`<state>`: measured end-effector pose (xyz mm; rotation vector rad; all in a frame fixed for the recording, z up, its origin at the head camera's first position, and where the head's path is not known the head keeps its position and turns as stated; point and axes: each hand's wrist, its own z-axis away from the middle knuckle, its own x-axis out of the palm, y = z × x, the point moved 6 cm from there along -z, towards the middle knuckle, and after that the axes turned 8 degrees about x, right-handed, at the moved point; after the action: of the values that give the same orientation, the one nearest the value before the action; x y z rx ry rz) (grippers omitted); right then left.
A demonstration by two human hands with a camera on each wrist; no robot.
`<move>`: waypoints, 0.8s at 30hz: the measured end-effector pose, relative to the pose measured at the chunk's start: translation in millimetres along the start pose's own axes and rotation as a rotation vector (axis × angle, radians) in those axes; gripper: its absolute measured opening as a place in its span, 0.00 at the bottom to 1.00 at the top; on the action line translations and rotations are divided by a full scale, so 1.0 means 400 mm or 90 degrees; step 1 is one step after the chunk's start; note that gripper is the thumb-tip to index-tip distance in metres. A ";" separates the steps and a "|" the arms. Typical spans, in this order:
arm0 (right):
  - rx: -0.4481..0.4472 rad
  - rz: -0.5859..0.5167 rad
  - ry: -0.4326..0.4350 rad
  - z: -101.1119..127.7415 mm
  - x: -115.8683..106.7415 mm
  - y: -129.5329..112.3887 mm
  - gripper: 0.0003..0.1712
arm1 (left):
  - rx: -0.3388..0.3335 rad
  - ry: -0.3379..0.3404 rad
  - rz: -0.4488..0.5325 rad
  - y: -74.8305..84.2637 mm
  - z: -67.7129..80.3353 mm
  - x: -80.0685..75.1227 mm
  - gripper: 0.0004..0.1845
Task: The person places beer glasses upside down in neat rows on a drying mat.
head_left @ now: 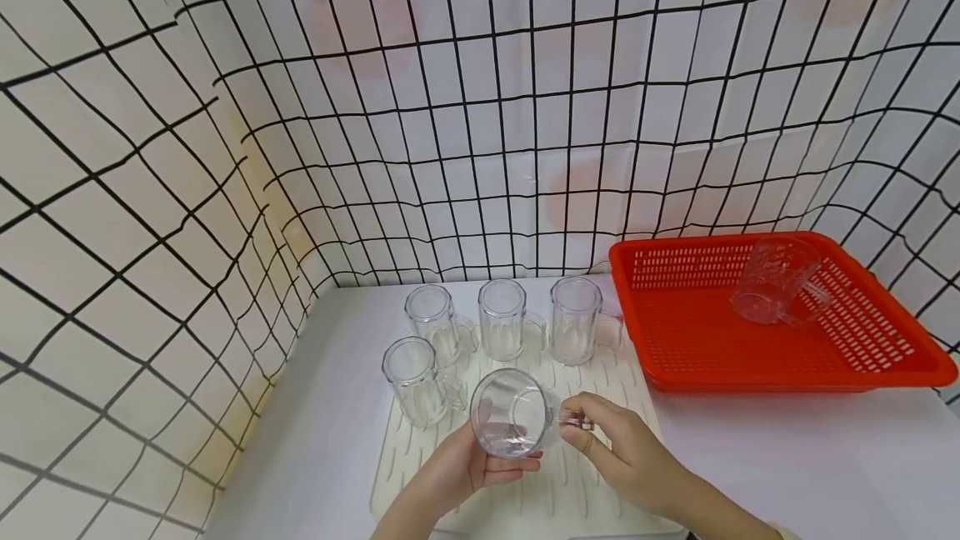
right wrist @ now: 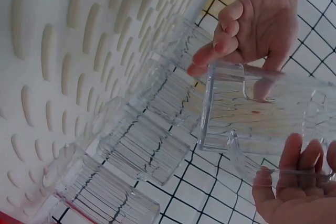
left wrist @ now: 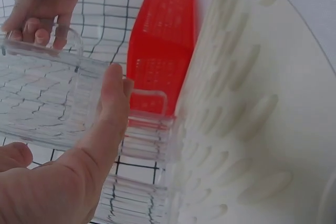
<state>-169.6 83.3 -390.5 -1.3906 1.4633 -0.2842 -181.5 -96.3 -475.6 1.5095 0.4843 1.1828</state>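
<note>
A clear glass mug (head_left: 510, 415) is held over the pale ridged mat (head_left: 405, 473), its round end facing the head camera. My right hand (head_left: 626, 457) grips its handle; in the right wrist view those fingers (right wrist: 291, 171) curl round the handle. My left hand (head_left: 472, 465) cradles the mug from the left and below, thumb at its side and fingers beneath. Through the glass, the right wrist view shows the left thumb behind the mug. Just beyond the hands, several similar mugs (head_left: 502, 323) stand on the mat, the nearest one (head_left: 420, 390) to the left.
At the right, a red plastic basket (head_left: 750, 382) stands beside the mat, with another glass mug (head_left: 772, 282) leaning inside. Black wire grid panels (head_left: 555, 115) rise behind and to the left. White tabletop (head_left: 810, 465) shows around the mat.
</note>
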 end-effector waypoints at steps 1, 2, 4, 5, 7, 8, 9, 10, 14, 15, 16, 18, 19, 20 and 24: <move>-0.006 0.006 -0.014 0.002 0.003 0.000 0.14 | -0.003 0.012 -0.002 -0.001 -0.001 -0.003 0.35; -0.020 0.015 -0.026 0.004 0.006 -0.001 0.14 | -0.005 0.024 0.002 -0.001 -0.001 -0.005 0.35; -0.050 0.032 -0.049 0.007 0.012 -0.004 0.14 | -0.014 0.046 -0.001 -0.002 -0.001 -0.010 0.34; -0.068 0.044 -0.057 0.009 0.015 -0.006 0.14 | -0.020 0.047 -0.006 -0.002 -0.002 -0.010 0.36; -0.093 0.072 -0.067 0.012 0.019 -0.009 0.15 | -0.036 0.045 -0.022 -0.004 -0.005 -0.011 0.40; -0.108 0.085 -0.069 0.012 0.020 -0.011 0.14 | -0.044 0.037 -0.022 -0.005 -0.007 -0.010 0.42; -0.119 0.098 -0.070 0.014 0.021 -0.012 0.14 | -0.049 0.030 -0.029 -0.006 -0.008 -0.010 0.44; -0.127 0.111 -0.071 0.015 0.021 -0.011 0.12 | -0.053 0.020 -0.033 -0.007 -0.012 -0.008 0.45; -0.188 0.169 -0.066 0.023 0.021 -0.008 0.05 | -0.049 0.035 -0.038 -0.010 -0.019 -0.015 0.43; -0.206 0.184 -0.066 0.026 0.022 -0.007 0.05 | -0.047 0.042 -0.040 -0.011 -0.021 -0.018 0.42; -0.220 0.197 -0.068 0.029 0.024 -0.005 0.05 | -0.046 0.050 -0.043 -0.013 -0.023 -0.020 0.42; -0.248 0.215 -0.071 0.034 0.027 -0.003 0.05 | -0.048 0.063 -0.046 -0.017 -0.025 -0.026 0.40; -0.251 0.219 -0.076 0.035 0.029 -0.001 0.05 | -0.051 0.068 -0.047 -0.019 -0.026 -0.028 0.39; -0.257 0.224 -0.079 0.037 0.030 0.000 0.05 | -0.054 0.069 -0.049 -0.021 -0.026 -0.029 0.38; -0.275 0.238 -0.082 0.041 0.030 0.001 0.06 | -0.064 0.069 -0.047 -0.023 -0.029 -0.028 0.33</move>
<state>-154.4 80.7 -403.7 -1.3980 1.7012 0.3732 -193.4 -96.9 -489.7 1.3363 0.5413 1.2168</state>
